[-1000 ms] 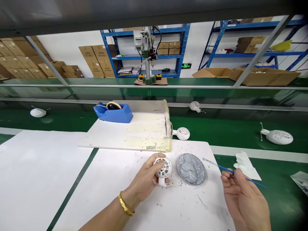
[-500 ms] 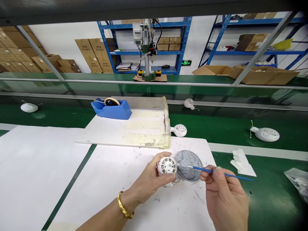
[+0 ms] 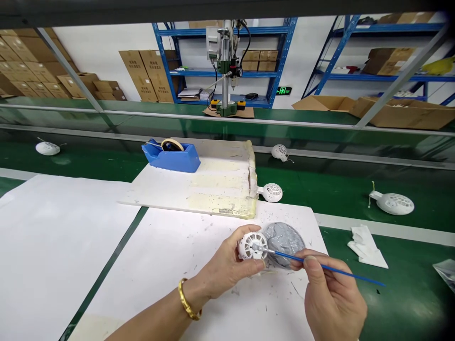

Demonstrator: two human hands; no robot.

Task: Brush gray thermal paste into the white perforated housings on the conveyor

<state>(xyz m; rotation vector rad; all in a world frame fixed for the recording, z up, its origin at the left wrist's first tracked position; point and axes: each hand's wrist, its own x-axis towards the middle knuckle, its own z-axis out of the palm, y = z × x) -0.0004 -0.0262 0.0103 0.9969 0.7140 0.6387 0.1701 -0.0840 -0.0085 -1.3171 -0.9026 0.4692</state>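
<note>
Between thumb and fingers, my left hand (image 3: 227, 265) grips a small white round plastic part with a slotted face (image 3: 248, 242), turned toward me. My right hand (image 3: 330, 289) pinches the blue handle of a thin paintbrush (image 3: 291, 257). The brush tip rests at the middle of the slotted face. Just behind the held part lies a round palette of grey paint (image 3: 284, 237), partly covered by the part and the brush.
White paper (image 3: 170, 265) covers the green bench. A blue tape dispenser (image 3: 174, 158) stands on a stained white board (image 3: 213, 189). Similar white parts lie around: one beside the board (image 3: 272, 192), one at right (image 3: 396, 203). A crumpled tissue (image 3: 366, 246) sits at right.
The brush tip has moved left from the edge of the white part onto the centre of its face. The view has shifted slightly; both hands keep their holds.
</note>
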